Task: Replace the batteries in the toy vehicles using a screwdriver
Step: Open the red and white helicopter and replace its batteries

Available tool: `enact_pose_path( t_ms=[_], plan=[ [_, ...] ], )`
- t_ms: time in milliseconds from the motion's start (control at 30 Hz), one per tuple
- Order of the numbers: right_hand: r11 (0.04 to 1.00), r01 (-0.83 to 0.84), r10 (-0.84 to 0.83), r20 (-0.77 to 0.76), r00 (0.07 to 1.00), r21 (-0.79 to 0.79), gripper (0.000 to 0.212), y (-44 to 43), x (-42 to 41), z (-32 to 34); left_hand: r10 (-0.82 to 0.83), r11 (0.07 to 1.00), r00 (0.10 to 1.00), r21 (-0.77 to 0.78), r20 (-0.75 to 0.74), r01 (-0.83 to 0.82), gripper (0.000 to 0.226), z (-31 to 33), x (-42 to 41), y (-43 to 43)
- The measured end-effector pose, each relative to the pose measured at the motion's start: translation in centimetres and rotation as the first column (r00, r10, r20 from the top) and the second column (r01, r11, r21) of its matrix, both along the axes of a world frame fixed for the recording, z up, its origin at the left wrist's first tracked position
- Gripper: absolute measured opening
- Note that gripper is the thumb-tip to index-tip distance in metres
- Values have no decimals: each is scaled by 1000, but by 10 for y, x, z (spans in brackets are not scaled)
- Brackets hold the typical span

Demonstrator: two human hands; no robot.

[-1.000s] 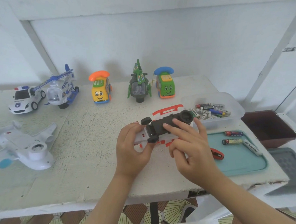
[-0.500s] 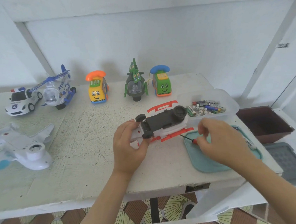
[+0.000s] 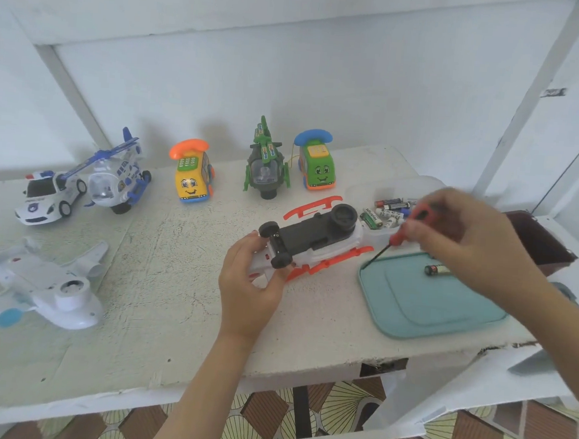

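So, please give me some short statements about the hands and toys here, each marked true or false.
1. The right hand holds a red screwdriver. True.
2. The left hand holds the yellow car. False: it grips the upturned white and orange toy.
3. That toy lies wheels up. True.
4. The screwdriver tip is in the toy. False: it points at the corner of the teal tray, apart from the toy.
5. A battery lies on the tray. True.
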State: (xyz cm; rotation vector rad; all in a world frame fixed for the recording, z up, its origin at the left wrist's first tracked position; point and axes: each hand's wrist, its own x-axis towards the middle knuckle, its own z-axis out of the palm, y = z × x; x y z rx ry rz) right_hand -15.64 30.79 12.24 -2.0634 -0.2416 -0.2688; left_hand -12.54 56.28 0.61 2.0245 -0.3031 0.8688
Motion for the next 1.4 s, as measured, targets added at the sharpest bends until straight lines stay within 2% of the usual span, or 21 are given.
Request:
enact_pose_path(
  t_ms=[100, 167, 200, 267, 333, 400, 500, 667, 733, 833, 933, 1033, 1133, 1167, 1267, 1400],
  plan=[
    [973, -78, 49, 137, 989, 216, 8, 19, 1, 20, 0, 1000, 1000, 26, -14, 0, 43, -1, -3, 0],
    [965, -131, 99, 144, 985, 226, 18, 31, 2, 27, -12, 999, 1000, 43, -16, 12, 43, 1, -7, -1],
    [977, -144, 125, 125, 984, 157, 19, 38, 3, 28, -20, 999, 1000, 51, -8, 21, 44, 2, -9, -2],
    [978, -187, 194, 71, 978, -95, 17, 49, 5, 23, -44, 998, 999, 56, 20, 43, 44, 2, -12, -1],
    [894, -250, 282, 33, 959, -372, 20, 58, 6, 14, -66, 996, 997, 57, 28, 64, 47, 1, -14, 0],
    [780, -275, 347, 23, 937, -561, 29, 64, 6, 4, -73, 995, 997, 68, 32, 71, 49, -1, -16, 2],
    [675, -248, 401, 64, 914, -695, 35, 69, 6, -5, -74, 995, 996, 67, 51, 70, 52, -2, -16, 2],
    [611, -167, 434, 151, 888, -774, 42, 74, 5, -19, -66, 997, 998, 34, 23, 65, 48, -4, -15, 4],
    [632, -205, 420, 109, 901, -748, 46, 78, 3, -19, -62, 998, 998, 26, -1, 62, 43, -5, -14, 5],
    [747, -271, 373, 46, 927, -607, 43, 80, 8, -6, -66, 998, 998, -3, -1, 66, 43, -5, -13, 5],
    [859, -225, 327, 155, 932, -460, 33, 83, 14, 16, -65, 998, 998, -5, 16, 66, 43, -5, -12, 5],
    [944, -280, 315, 223, 922, -175, 18, 86, 14, 38, -71, 997, 997, -17, 23, 72, 45, -4, -13, 5],
    [934, -348, 318, 259, 912, 81, 10, 91, 12, 48, -70, 997, 998, -22, 8, 70, 42, -5, -13, 5],
    [936, -337, 295, 288, 911, 106, 8, 93, 11, 48, -66, 998, 998, -25, -5, 66, 43, -4, -13, 5],
    [967, -252, 218, 380, 899, 40, 9, 94, 12, 45, -58, 998, 998, -18, -28, 57, 43, -6, -13, 6],
    [974, -223, 219, 400, 890, -39, 6, 94, 10, 43, -62, 998, 997, -13, -37, 62, 44, -7, -12, 7]
  ],
)
